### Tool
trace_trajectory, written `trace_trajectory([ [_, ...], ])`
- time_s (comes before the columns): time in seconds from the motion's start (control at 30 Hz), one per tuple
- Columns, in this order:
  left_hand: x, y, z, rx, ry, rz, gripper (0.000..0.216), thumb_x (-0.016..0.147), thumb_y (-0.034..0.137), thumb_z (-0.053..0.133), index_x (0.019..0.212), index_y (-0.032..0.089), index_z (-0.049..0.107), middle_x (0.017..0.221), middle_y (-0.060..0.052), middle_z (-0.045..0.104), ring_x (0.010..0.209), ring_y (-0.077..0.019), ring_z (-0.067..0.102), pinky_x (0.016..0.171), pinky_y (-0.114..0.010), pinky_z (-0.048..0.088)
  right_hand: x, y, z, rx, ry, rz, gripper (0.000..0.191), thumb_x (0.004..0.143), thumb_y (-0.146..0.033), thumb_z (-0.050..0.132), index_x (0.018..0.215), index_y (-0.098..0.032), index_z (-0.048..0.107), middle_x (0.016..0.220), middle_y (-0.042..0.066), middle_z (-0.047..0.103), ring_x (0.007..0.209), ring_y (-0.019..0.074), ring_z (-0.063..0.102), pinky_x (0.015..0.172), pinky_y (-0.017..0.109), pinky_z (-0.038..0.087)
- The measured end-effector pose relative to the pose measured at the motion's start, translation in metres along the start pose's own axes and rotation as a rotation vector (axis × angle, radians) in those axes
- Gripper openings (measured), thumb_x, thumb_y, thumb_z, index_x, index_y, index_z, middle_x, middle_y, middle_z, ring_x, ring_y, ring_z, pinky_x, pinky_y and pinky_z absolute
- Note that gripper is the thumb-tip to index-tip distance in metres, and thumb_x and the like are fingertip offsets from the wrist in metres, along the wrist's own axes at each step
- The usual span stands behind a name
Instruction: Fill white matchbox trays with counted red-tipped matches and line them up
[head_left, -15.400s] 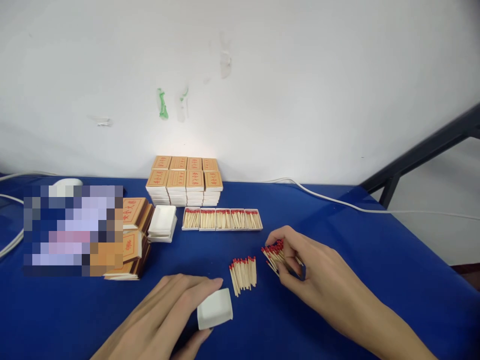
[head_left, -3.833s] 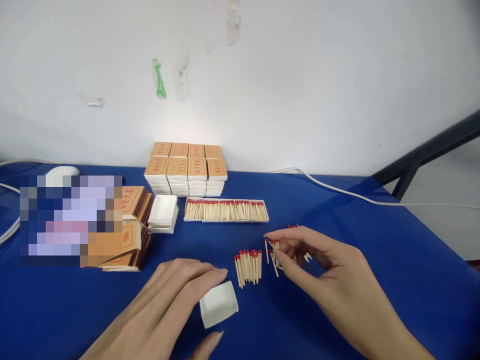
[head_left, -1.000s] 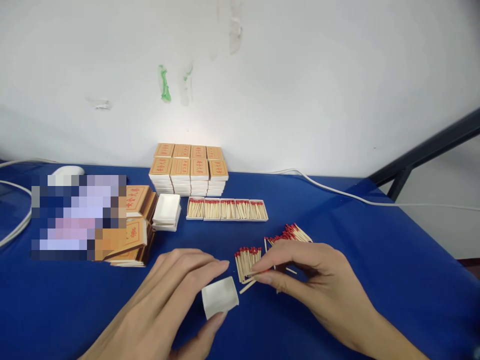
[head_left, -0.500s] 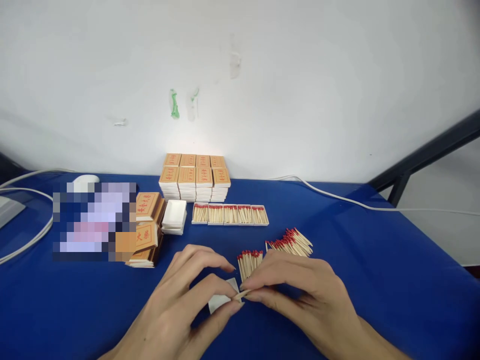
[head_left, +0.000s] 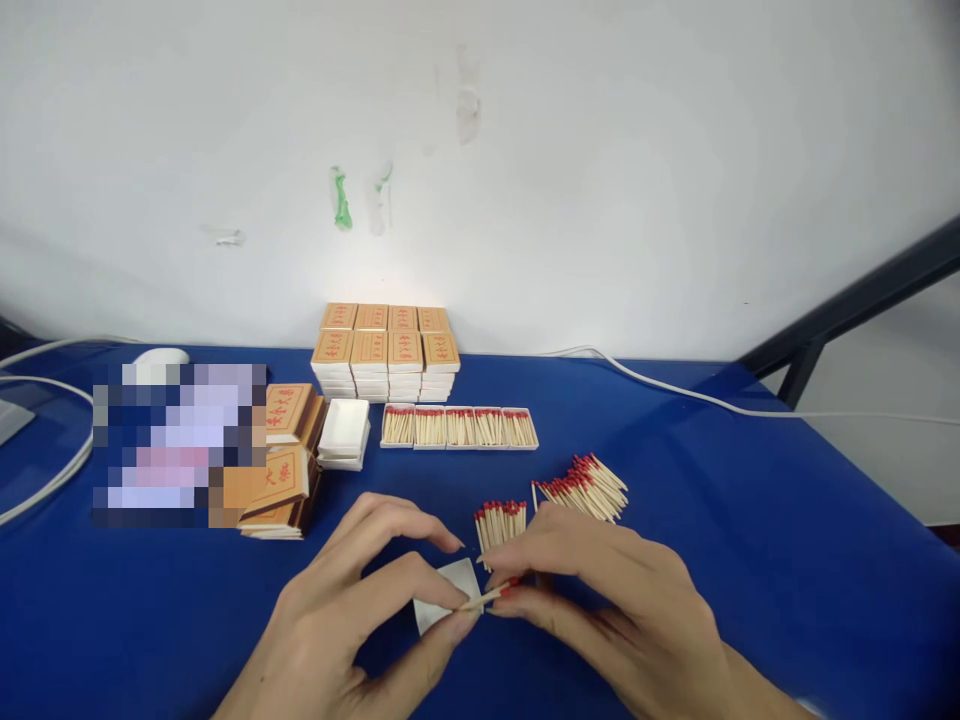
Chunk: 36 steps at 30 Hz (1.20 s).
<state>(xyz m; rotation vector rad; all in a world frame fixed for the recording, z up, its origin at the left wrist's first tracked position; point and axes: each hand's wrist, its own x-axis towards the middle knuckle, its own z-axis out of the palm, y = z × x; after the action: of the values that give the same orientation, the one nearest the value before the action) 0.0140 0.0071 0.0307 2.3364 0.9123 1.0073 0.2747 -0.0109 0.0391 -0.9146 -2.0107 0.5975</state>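
Observation:
My left hand (head_left: 367,600) pinches the plain ends of a few matches (head_left: 486,598) between thumb and forefinger, its other fingers raised. At the red heads, my right hand (head_left: 615,600) has its thumb and forefinger around the same matches, the thumb touching them. Beneath the left fingertips sits a white matchbox tray (head_left: 454,582), partly hidden by the fingers. A small bunch of matches (head_left: 500,525) lies just beyond the right fingertips. Behind the right hand is a larger loose pile of matches (head_left: 589,488), heads pointing away.
Several filled trays (head_left: 460,428) stand in a row. Left of them are stacked white trays (head_left: 343,430) and matchbox sleeves (head_left: 285,475). Closed matchboxes (head_left: 386,350) are stacked against the wall. A blurred-out object (head_left: 184,440), a white mouse (head_left: 161,360) and cables (head_left: 675,388) lie around the blue table (head_left: 787,560).
The right thumb and forefinger have parted a little, exposing the red heads between them. The left hand keeps its pinch. More of the white tray shows.

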Motion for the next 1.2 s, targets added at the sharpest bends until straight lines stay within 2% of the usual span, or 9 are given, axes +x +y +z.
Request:
trace_trajectory([
  [0.1, -0.0001, -0.0008, -0.0027, -0.001, -0.005, -0.009, 0.012, 0.111, 0.023, 0.072, 0.102, 0.029, 0.076, 0.12, -0.001, 0.074, 0.113, -0.0118, 0.075, 0.094, -0.017, 0.062, 0.0008, -0.0003, -0.0016, -0.008, 0.012, -0.003, 0.016, 0.106, -0.015, 0.081, 0.122, -0.019, 0.08, 0.096, 0.001, 0.082, 0.084, 0.0104, 0.078, 0.081, 0.018, 0.063],
  [0.23, 0.0003, -0.0012, -0.0043, 0.001, -0.012, -0.018, 0.012, 0.11, 0.023, 0.073, 0.102, 0.03, 0.078, 0.12, 0.0, 0.075, 0.112, -0.0124, 0.076, 0.094, -0.018, 0.063, 0.0014, -0.0018, -0.0029, -0.007, -0.005, -0.011, 0.017, 0.103, -0.011, 0.082, 0.119, -0.017, 0.082, 0.101, 0.003, 0.083, 0.091, 0.0111, 0.08, 0.086, 0.017, 0.064],
  [0.37, 0.0022, -0.0004, -0.0022, -0.006, -0.011, -0.011, 0.013, 0.109, 0.021, 0.074, 0.101, 0.03, 0.08, 0.119, -0.001, 0.075, 0.112, -0.013, 0.076, 0.092, -0.018, 0.064, 0.0003, -0.0017, -0.0031, 0.018, -0.012, -0.056, 0.022, 0.104, -0.006, 0.079, 0.125, -0.013, 0.083, 0.104, 0.006, 0.083, 0.095, 0.012, 0.079, 0.089, 0.018, 0.064],
  [0.5, 0.0039, 0.0001, -0.001, -0.004, -0.009, 0.004, 0.014, 0.109, 0.024, 0.075, 0.102, 0.033, 0.083, 0.117, 0.0, 0.076, 0.11, -0.0139, 0.075, 0.091, -0.02, 0.065, 0.0, -0.0018, -0.0049, 0.001, -0.016, -0.113, 0.027, 0.103, -0.002, 0.077, 0.128, -0.011, 0.084, 0.105, 0.008, 0.082, 0.094, 0.0129, 0.077, 0.086, 0.02, 0.064],
  [0.77, 0.0039, -0.0002, -0.0015, -0.013, -0.017, 0.013, 0.015, 0.11, 0.023, 0.074, 0.102, 0.032, 0.083, 0.114, -0.001, 0.076, 0.107, -0.0145, 0.075, 0.088, -0.02, 0.066, -0.0002, -0.005, -0.0055, -0.029, -0.031, -0.129, 0.023, 0.104, -0.003, 0.076, 0.125, -0.011, 0.084, 0.103, 0.009, 0.081, 0.089, 0.0137, 0.073, 0.079, 0.023, 0.063],
  [0.93, 0.0061, -0.0002, -0.001, -0.022, -0.017, 0.035, 0.015, 0.109, 0.018, 0.074, 0.103, 0.029, 0.081, 0.113, -0.002, 0.077, 0.107, -0.0168, 0.074, 0.089, -0.023, 0.068, 0.0002, -0.0065, -0.0024, -0.009, -0.014, -0.109, 0.032, 0.106, -0.008, 0.077, 0.137, -0.014, 0.079, 0.1, 0.006, 0.081, 0.084, 0.013, 0.072, 0.079, 0.023, 0.064],
  [1.1, 0.0042, 0.0001, -0.0013, 0.005, -0.019, 0.059, 0.015, 0.11, 0.018, 0.073, 0.101, 0.027, 0.08, 0.114, -0.004, 0.076, 0.109, -0.0184, 0.074, 0.089, -0.025, 0.068, 0.0022, -0.0082, -0.0074, 0.026, -0.065, -0.094, 0.023, 0.103, -0.011, 0.082, 0.126, -0.016, 0.084, 0.101, 0.006, 0.083, 0.083, 0.0135, 0.075, 0.08, 0.022, 0.066],
  [1.2, 0.0028, -0.0002, -0.0037, 0.032, -0.025, 0.078, 0.016, 0.111, 0.018, 0.071, 0.1, 0.026, 0.08, 0.115, -0.006, 0.076, 0.112, -0.0193, 0.073, 0.091, -0.026, 0.068, 0.0032, -0.0087, -0.0075, 0.078, -0.065, -0.06, 0.024, 0.101, -0.008, 0.083, 0.123, -0.017, 0.085, 0.103, 0.006, 0.085, 0.087, 0.0143, 0.078, 0.082, 0.023, 0.067],
])
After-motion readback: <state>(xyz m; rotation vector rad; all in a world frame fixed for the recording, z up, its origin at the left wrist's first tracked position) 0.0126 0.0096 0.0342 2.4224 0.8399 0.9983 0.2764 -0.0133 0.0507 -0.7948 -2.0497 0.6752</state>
